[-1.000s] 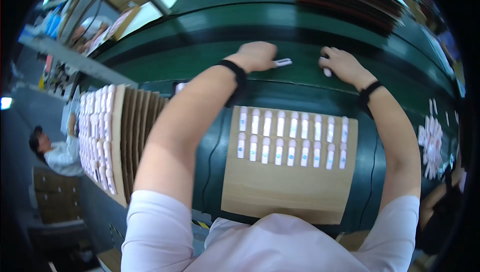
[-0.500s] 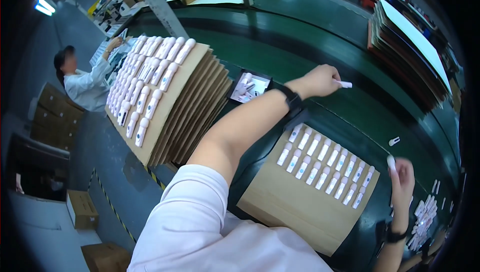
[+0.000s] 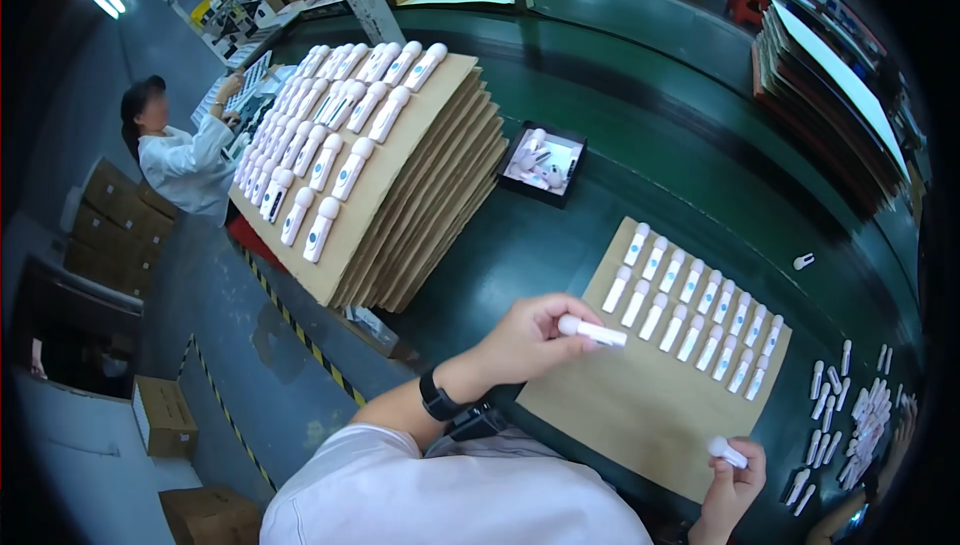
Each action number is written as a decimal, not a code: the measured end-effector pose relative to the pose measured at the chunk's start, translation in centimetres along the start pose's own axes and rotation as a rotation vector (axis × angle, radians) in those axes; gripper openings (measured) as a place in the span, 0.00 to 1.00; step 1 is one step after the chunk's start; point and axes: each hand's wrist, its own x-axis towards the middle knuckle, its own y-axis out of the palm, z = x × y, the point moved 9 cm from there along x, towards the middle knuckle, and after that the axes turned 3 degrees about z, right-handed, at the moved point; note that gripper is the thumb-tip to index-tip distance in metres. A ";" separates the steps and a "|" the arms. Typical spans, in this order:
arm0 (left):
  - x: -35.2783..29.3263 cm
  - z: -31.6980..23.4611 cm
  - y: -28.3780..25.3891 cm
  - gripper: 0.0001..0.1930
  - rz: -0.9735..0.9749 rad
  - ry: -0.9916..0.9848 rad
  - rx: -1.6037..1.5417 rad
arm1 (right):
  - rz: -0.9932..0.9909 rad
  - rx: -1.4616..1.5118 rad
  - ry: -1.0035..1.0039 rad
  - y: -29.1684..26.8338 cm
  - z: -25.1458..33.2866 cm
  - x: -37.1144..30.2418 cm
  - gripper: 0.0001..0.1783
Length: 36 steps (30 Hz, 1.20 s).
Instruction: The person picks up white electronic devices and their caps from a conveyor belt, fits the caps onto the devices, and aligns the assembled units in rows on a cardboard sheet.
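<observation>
My left hand (image 3: 525,340) grips a small pale wand-shaped device with a rounded head (image 3: 596,332), held over the left edge of a brown cardboard sheet (image 3: 610,425). Another such device (image 3: 728,453) is pinched upright-tilted in my right hand (image 3: 738,490), above the sheet's near right part. Two slanting rows of the same pale devices (image 3: 688,295) lie along the far half of the sheet, many with a blue round spot. The near half of the cardboard is bare.
Left stands a tall stack of cardboard sheets (image 3: 430,205) topped with rows of devices. Behind is a black box (image 3: 545,165) of loose ones. At right, loose devices (image 3: 865,425) lie beside another person's hand (image 3: 903,425). A co-worker (image 3: 185,155) is at far left.
My left hand has come back from the far green surface toward the sheet's left edge, holding a device. My right hand has moved nearer and left, over the cardboard. The view has shifted.
</observation>
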 end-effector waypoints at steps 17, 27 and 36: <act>-7.1 -1.1 1.6 0.12 -0.049 0.042 0.042 | 0.222 -0.006 -0.212 11.8 2.3 1.3 0.14; -5.9 -1.4 3.8 0.14 0.079 0.097 0.201 | 0.201 0.010 -0.198 11.2 2.4 0.7 0.15; -5.8 -2.0 4.7 0.13 0.063 0.202 0.368 | 0.199 -0.032 -0.278 11.1 2.7 0.7 0.14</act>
